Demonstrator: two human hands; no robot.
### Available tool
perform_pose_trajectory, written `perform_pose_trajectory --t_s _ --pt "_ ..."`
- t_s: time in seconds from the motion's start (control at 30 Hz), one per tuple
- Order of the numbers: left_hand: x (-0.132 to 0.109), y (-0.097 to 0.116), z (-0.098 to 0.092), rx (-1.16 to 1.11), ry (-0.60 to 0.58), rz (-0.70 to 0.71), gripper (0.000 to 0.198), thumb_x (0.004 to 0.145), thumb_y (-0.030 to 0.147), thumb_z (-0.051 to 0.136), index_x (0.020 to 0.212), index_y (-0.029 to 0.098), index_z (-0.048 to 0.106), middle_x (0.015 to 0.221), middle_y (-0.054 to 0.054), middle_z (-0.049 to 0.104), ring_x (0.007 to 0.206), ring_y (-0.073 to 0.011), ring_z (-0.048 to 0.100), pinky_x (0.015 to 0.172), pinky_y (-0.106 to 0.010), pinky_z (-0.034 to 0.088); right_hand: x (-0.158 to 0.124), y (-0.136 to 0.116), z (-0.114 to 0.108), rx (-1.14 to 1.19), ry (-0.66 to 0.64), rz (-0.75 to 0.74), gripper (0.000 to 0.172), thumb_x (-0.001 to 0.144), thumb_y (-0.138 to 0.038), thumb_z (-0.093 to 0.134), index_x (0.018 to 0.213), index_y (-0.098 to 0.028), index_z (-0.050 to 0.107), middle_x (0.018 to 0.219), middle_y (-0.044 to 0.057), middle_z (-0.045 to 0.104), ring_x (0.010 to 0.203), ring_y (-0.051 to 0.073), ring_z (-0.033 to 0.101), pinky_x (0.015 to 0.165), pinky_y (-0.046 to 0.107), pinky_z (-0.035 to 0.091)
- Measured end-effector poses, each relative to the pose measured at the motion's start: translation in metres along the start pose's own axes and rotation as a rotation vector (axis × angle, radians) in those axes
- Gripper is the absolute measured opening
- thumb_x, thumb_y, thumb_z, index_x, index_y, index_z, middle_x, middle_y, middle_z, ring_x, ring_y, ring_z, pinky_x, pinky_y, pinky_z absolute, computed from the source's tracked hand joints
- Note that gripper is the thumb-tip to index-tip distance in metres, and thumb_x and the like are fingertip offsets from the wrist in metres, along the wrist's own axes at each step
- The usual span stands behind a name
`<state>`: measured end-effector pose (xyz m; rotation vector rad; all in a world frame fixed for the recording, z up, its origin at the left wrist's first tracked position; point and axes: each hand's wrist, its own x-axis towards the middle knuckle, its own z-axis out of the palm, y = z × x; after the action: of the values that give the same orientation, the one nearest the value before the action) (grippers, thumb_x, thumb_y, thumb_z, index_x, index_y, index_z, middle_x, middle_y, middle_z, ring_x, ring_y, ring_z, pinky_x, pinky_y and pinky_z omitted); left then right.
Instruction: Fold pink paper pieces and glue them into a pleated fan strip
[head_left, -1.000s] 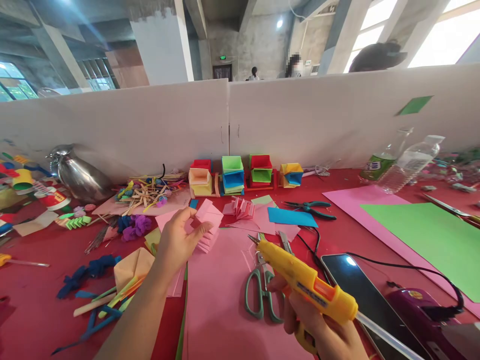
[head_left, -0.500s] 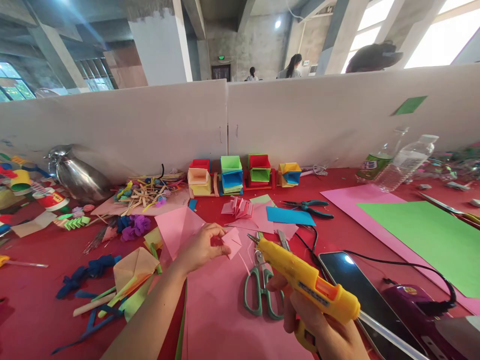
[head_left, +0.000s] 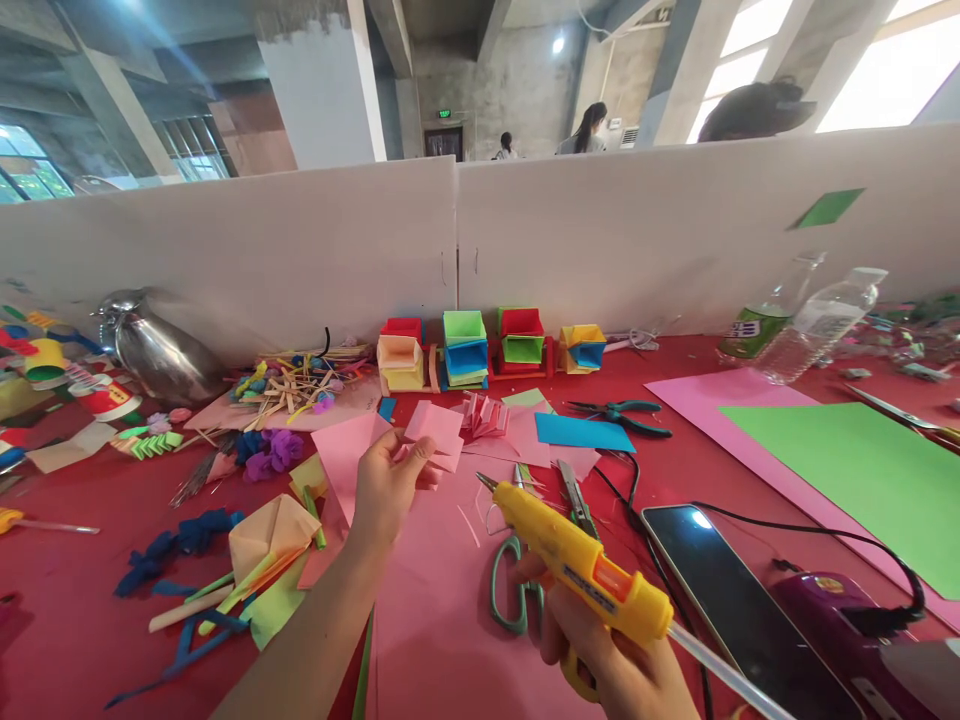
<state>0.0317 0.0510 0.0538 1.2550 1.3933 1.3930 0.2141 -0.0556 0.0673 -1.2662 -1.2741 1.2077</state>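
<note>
Between the thumb and fingers of my left hand [head_left: 390, 475] is a folded pink paper piece [head_left: 439, 435], raised above the table with its layered folds showing. My right hand [head_left: 600, 635] grips a yellow hot glue gun [head_left: 577, 560], a clear glue stick [head_left: 727, 670] sticking out of its back end. The gun's metal nozzle points up and left, a short gap away from the pink piece. Green-handled scissors [head_left: 510, 585] lie under the gun, partly hidden. Below both hands is a large pink sheet [head_left: 450, 620].
Small coloured paper boxes [head_left: 465, 350] line the white partition [head_left: 300, 240]. Pliers [head_left: 622, 415], a utility knife [head_left: 576, 498] and a phone [head_left: 750, 600] lie to the right. Paper scraps [head_left: 270, 545] and a steel jug [head_left: 161, 345] are at left; two plastic bottles [head_left: 821, 325] stand back right.
My left hand has turned and lifted the folded pink piece, moving it slightly left and up. The glue gun has shifted left, toward the pink piece.
</note>
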Motion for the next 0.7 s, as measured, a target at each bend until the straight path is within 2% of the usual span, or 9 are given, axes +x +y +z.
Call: perform_pose_trajectory --t_s 0.13,0.2,0.3,0.4,0.53,0.6,0.7 --pt "-0.009 0.005 0.011 -0.268 0.068 -0.115 0.029 0.072 0.043 0.063 0.077 0.016 0.052 0.054 0.004 0.059 0.044 -0.0095 0.057 0.051 -0.021 0.047 0.000 0.003 0.008 -0.045 -0.017 -0.067 0.045 0.081 -0.057 0.046 0.093 -0.017 0.062 0.055 -0.001 0.048 0.046 0.010 0.038 0.042 0.022 0.038" --pt "-0.014 0.006 0.016 -0.329 0.087 -0.134 0.028 0.071 0.041 0.066 0.073 0.016 0.052 0.051 0.005 0.057 0.043 -0.0080 0.056 0.050 -0.019 0.046 0.001 0.003 0.013 -0.073 -0.017 -0.133 0.043 0.082 -0.055 0.046 0.092 -0.017 0.063 0.054 -0.001 0.048 0.047 0.011 0.043 0.043 0.022 0.041" --pt "-0.020 0.007 0.023 -0.349 0.097 -0.133 0.027 0.072 0.040 0.065 0.069 0.017 0.051 0.045 0.008 0.051 0.041 -0.0062 0.052 0.048 -0.017 0.044 0.002 0.001 0.018 -0.122 -0.017 -0.203 0.036 0.083 -0.050 0.046 0.090 -0.019 0.064 0.063 0.003 0.056 0.051 0.013 0.050 0.049 0.024 0.046" --pt "-0.025 0.011 0.026 -0.344 0.075 -0.144 0.027 0.073 0.041 0.063 0.069 0.017 0.051 0.039 0.010 0.045 0.034 -0.0051 0.044 0.040 -0.016 0.037 0.003 0.001 0.022 -0.190 -0.015 -0.225 0.031 0.085 -0.045 0.046 0.087 -0.020 0.063 0.073 0.005 0.061 0.053 0.014 0.053 0.051 0.025 0.048" --pt "-0.026 0.013 0.025 -0.315 0.092 -0.138 0.029 0.072 0.044 0.063 0.071 0.018 0.050 0.037 0.013 0.037 0.027 -0.0041 0.032 0.032 -0.016 0.026 0.001 0.005 0.021 -0.226 -0.011 -0.279 0.030 0.085 -0.045 0.044 0.080 -0.020 0.061 0.069 0.005 0.061 0.056 0.015 0.055 0.052 0.026 0.047" --pt "-0.022 0.010 0.022 -0.306 0.105 -0.112 0.030 0.072 0.045 0.063 0.072 0.018 0.050 0.037 0.013 0.034 0.027 -0.0047 0.034 0.032 -0.016 0.026 -0.001 0.007 0.016 -0.240 0.023 -0.328 0.030 0.086 -0.043 0.043 0.076 -0.020 0.059 0.066 0.004 0.060 0.055 0.016 0.055 0.053 0.027 0.046" --pt "-0.013 0.005 0.016 -0.287 0.111 -0.063 0.031 0.072 0.046 0.064 0.075 0.017 0.052 0.037 0.013 0.034 0.028 -0.0046 0.036 0.032 -0.016 0.026 -0.001 0.010 0.002 -0.354 0.172 -0.387 0.021 0.084 -0.037 0.047 0.076 -0.021 0.056 0.068 0.004 0.060 0.057 0.016 0.057 0.055 0.027 0.045"
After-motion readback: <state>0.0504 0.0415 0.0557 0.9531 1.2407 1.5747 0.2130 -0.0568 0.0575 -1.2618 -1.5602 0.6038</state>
